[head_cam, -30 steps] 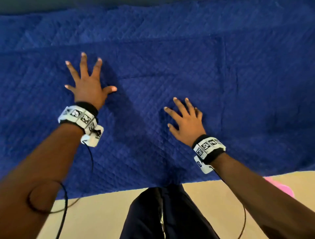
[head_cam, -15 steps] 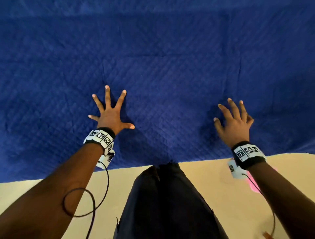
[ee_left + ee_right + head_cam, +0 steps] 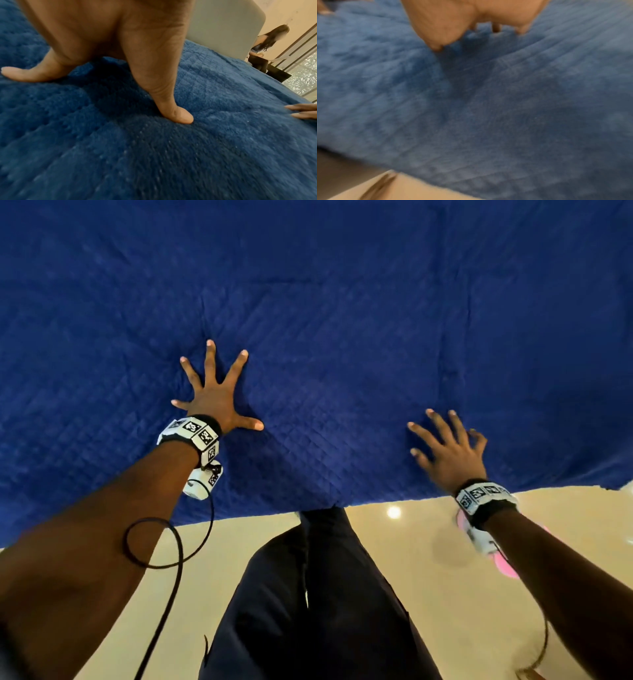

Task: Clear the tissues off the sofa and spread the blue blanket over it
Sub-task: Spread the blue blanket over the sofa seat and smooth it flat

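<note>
The blue quilted blanket (image 3: 342, 320) lies spread flat and fills the upper part of the head view; its near edge hangs just above the floor. My left hand (image 3: 215, 392) presses on it with fingers spread wide, thumb (image 3: 178, 116) and a finger flat on the fabric. My right hand (image 3: 448, 446) rests on the blanket near its front edge, fingers straight and slightly apart; the right wrist view is blurred, with fingertips (image 3: 436, 46) touching the blanket (image 3: 488, 108). No tissues are in sight. The sofa is hidden under the blanket (image 3: 154, 148).
Beige glossy floor (image 3: 411, 594) lies below the blanket's edge, with my dark trouser legs (image 3: 308, 611) in the middle. A pink object (image 3: 507, 568) sits on the floor under my right wrist. A grey cushion or backrest (image 3: 223, 27) and a seated person (image 3: 267, 44) show far off.
Both hands have slid toward the front edge of the blanket, the right one also outward to the right. The blanket looks smoother, with fewer creases.
</note>
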